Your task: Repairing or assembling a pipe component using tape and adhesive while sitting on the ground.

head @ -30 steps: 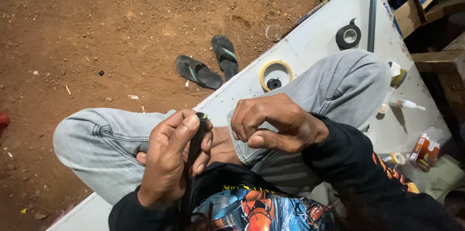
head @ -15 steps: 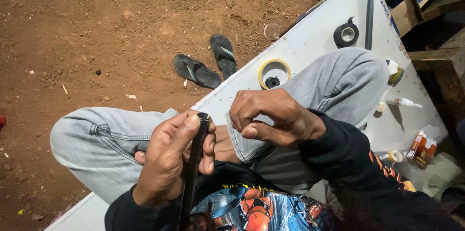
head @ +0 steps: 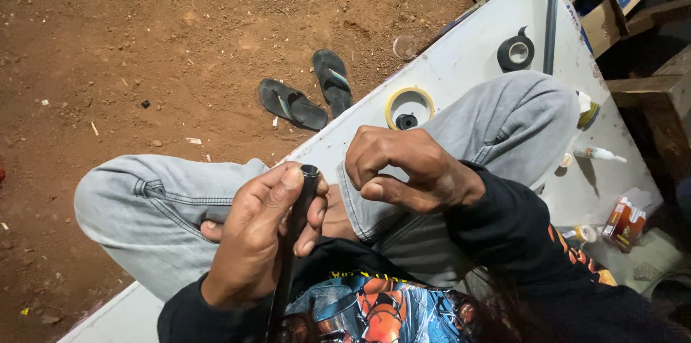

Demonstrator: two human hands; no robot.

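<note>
Left hand [head: 255,238] — wrapped around a black tube [head: 295,242], thumb and fingers closed on it just below its open upper end; the tube runs down toward the lap. Right hand [head: 403,170] — curled, fingers bent inward, just beside the tube's end; contents not visible. Grey jeans [head: 151,206], knees apart. White board [head: 468,69] under the person, bearing yellow tape [head: 391,107], black tape [head: 516,52], a small bottle [head: 597,154]. Sandals [head: 309,95] on red dirt [head: 144,41].

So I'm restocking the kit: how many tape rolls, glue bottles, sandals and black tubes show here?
Tape rolls: 2, yellow and black
Glue bottles: 1
Sandals: 2
Black tubes: 1, in the left hand
Total: 6
</note>
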